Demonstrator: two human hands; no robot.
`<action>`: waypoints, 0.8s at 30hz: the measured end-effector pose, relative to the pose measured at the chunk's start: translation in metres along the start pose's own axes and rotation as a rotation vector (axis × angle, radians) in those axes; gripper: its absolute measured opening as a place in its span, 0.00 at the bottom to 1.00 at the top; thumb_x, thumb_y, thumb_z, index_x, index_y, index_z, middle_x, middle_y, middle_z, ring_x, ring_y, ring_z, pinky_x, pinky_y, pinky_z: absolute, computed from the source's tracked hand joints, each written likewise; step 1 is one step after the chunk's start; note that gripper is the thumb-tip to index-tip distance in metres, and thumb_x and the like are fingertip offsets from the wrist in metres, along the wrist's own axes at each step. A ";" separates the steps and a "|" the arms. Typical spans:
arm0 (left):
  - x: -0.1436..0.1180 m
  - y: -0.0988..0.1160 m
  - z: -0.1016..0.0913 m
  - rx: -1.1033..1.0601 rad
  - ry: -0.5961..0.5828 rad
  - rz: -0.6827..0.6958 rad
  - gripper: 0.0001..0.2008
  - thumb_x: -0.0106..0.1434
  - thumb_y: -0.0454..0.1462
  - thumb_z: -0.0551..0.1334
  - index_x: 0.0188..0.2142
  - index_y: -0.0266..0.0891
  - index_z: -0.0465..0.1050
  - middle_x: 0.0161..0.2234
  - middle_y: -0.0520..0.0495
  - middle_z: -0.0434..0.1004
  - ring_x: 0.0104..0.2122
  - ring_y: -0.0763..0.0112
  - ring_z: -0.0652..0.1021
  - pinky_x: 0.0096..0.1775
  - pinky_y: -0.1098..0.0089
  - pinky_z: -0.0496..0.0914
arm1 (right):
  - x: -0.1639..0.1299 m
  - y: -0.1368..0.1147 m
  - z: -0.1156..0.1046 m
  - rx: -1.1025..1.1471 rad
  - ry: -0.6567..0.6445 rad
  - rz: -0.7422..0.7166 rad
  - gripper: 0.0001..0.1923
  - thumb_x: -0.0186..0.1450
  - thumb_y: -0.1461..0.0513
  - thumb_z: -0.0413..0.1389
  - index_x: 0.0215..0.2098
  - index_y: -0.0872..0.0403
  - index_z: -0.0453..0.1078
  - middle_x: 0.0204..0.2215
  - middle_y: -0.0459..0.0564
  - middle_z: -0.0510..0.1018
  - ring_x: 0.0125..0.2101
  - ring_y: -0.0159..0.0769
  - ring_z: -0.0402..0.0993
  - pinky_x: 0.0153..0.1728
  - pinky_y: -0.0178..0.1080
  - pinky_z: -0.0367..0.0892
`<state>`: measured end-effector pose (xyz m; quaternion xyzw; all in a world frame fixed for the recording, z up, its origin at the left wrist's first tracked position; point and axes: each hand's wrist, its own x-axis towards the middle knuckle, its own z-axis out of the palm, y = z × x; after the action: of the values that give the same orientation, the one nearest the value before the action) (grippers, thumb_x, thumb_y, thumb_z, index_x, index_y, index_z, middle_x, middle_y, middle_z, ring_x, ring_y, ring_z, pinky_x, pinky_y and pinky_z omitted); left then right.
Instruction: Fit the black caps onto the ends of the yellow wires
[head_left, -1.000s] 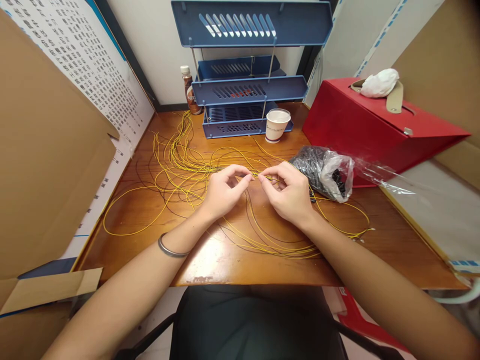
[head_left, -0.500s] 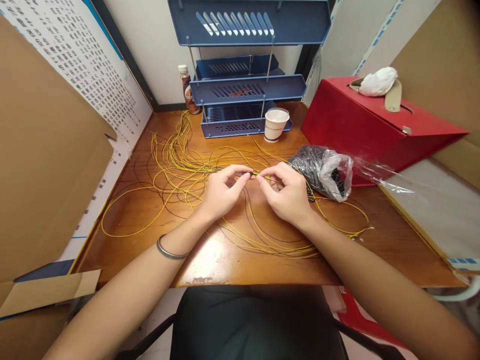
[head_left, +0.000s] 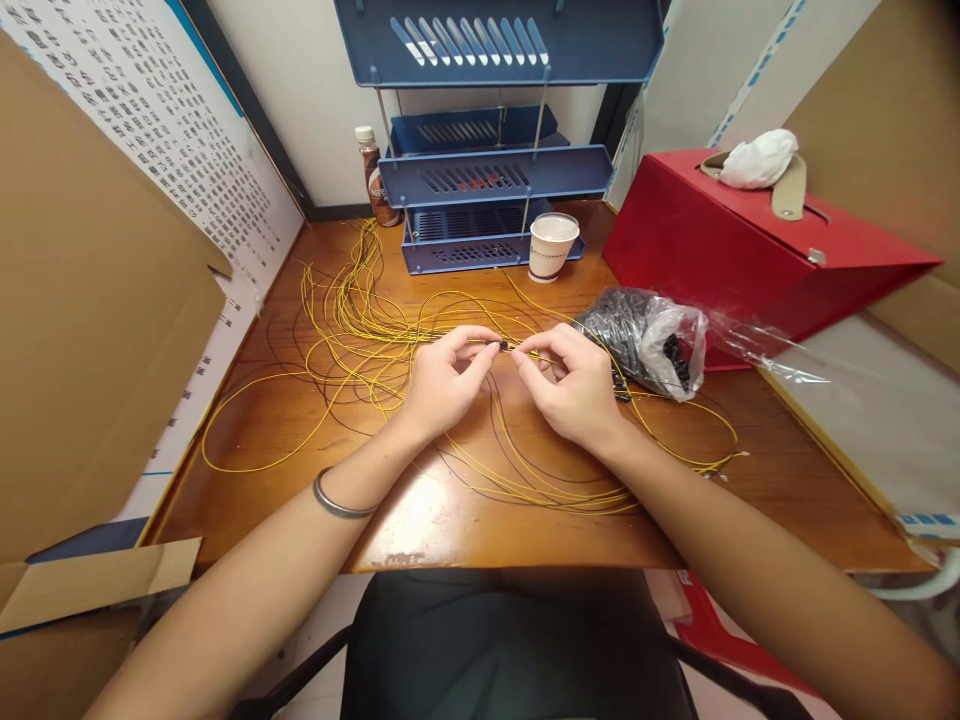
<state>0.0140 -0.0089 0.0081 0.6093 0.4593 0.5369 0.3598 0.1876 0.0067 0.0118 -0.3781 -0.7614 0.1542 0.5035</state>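
Bare wooden desk (head_left: 787, 500) lies open toward the near edge; behind, a plastic bag (head_left: 649, 340), paper cup (head_left: 553, 246) (upright) and blue tray rack (head_left: 491, 190) block passage.

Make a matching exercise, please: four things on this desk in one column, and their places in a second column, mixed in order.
Things:
1. paper cup
2. brown bottle
3. plastic bag
4. white cloth

Places:
A. on top of the red box
B. left of the blue tray rack, by the wall
C. beside the right hand
D. in front of the rack's lowest tray

Pairs: 1-D, 2-B, 3-C, 4-A
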 end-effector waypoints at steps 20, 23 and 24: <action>0.003 -0.003 -0.003 0.076 0.044 0.020 0.12 0.63 0.38 0.66 0.46 0.38 0.79 0.40 0.45 0.83 0.21 0.79 0.72 0.23 0.75 0.66 | -0.001 0.001 0.001 0.018 -0.007 -0.008 0.03 0.64 0.65 0.59 0.32 0.53 0.74 0.25 0.43 0.70 0.24 0.31 0.63 0.27 0.38 0.59; 0.005 -0.004 -0.003 0.029 0.045 -0.002 0.10 0.62 0.40 0.68 0.40 0.37 0.80 0.37 0.45 0.84 0.22 0.78 0.73 0.23 0.75 0.67 | -0.001 0.000 0.001 0.019 -0.007 -0.003 0.03 0.64 0.65 0.59 0.32 0.53 0.74 0.24 0.43 0.69 0.24 0.31 0.63 0.27 0.38 0.59; 0.006 -0.004 -0.003 0.012 0.044 -0.005 0.10 0.61 0.41 0.68 0.39 0.37 0.80 0.36 0.45 0.84 0.23 0.77 0.74 0.24 0.75 0.67 | -0.001 0.000 0.001 0.018 -0.007 0.000 0.03 0.64 0.65 0.59 0.32 0.52 0.74 0.24 0.43 0.69 0.24 0.31 0.63 0.27 0.38 0.59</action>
<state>0.0104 -0.0021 0.0063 0.5983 0.4718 0.5465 0.3474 0.1869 0.0062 0.0109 -0.3729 -0.7617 0.1621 0.5044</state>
